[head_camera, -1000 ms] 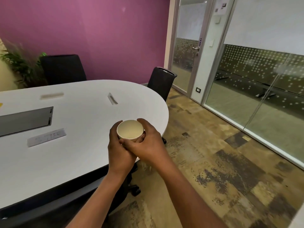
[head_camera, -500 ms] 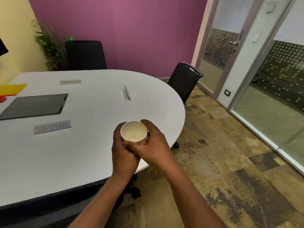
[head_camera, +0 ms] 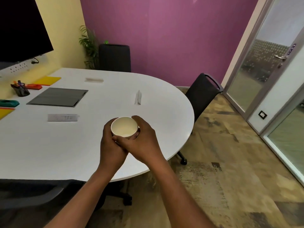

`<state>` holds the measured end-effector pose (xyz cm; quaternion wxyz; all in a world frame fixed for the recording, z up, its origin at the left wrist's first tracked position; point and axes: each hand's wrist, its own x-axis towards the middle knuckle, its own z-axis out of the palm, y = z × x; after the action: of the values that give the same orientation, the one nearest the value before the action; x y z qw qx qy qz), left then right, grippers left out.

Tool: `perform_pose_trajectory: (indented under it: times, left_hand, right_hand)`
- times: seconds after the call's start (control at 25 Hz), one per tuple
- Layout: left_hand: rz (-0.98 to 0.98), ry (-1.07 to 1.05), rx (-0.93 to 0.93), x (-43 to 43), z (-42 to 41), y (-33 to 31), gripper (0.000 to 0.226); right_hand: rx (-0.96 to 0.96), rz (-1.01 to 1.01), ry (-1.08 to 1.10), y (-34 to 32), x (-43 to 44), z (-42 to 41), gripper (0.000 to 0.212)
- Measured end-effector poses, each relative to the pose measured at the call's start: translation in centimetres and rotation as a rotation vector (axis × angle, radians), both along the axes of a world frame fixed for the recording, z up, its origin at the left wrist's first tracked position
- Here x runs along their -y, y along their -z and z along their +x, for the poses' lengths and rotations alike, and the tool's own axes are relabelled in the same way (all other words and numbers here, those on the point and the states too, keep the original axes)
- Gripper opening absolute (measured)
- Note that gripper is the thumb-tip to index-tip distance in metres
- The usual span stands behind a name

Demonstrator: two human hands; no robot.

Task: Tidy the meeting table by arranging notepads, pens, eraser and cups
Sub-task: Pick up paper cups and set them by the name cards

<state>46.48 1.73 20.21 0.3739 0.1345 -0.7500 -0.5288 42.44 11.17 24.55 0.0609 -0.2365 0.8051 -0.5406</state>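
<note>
Both hands are wrapped round one paper cup (head_camera: 124,128): the left hand (head_camera: 110,146) curls its fingers about the cup's left side and underneath; the right hand (head_camera: 143,143) closes over the right side, thumb up by the far rim; the two hands overlap below the cup. The cup stands upright, its pale inside facing the camera; it is held over the near right part of the white table (head_camera: 49,145); the hands hide its base, so I cannot tell whether it touches the top.

Just left of the hands lies a grey name plate (head_camera: 63,117); beyond the cup stands a narrow plate (head_camera: 138,97); a grey flap panel (head_camera: 57,97) is set into the middle of the table.

At the far left end sit a black pen holder (head_camera: 21,90) with pens in it, an orange block (head_camera: 33,86) and a yellow notepad (head_camera: 47,80) behind it; nearer, a teal block (head_camera: 9,102) and a second yellow notepad (head_camera: 5,111) at the frame's edge.

A dark chair (head_camera: 202,94) stands at the table's rounded right end; another chair (head_camera: 115,58) is at the far side, beside a plant (head_camera: 88,45); a dark screen (head_camera: 21,30) hangs on the yellow wall.
</note>
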Motion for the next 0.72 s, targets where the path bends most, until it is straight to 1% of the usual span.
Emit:
perform_pose_trajectory:
  times: [0.08,0.2,0.28,0.4,0.52,0.64,0.72]
  left_hand:
    - [-0.021,-0.011,0.014,-0.7,-0.8,0.4,0.058]
    - [-0.047,-0.021,0.019,-1.0,-2.2,1.2,0.059]
    - [-0.059,-0.027,0.031,-0.7,-2.9,1.4,0.061]
    - [-0.120,-0.037,0.043,0.6,-4.5,1.4,0.066]
    - [-0.123,-0.061,0.046,3.1,-6.4,1.3,0.066]
    - [-0.098,-0.072,0.028,5.8,-8.0,1.0,0.064]
    - [0.003,-0.078,0.015,7.9,-9.1,0.6,0.057]
  right_hand:
    - [-0.008,-0.008,-0.013,0.5,-0.6,-1.0,0.066]
    - [-0.028,-0.010,-0.023,1.4,-1.0,-2.4,0.080]
    - [-0.049,-0.004,-0.029,1.9,-0.6,-3.4,0.082]
    - [-0.077,-0.009,-0.021,2.3,0.8,-5.1,0.076]
    - [-0.125,0.036,-0.042,2.1,3.3,-7.4,0.073]
    - [-0.132,0.046,-0.062,1.4,6.4,-9.2,0.063]
    - [-0.138,0.042,-0.082,0.8,9.1,-10.3,0.060]
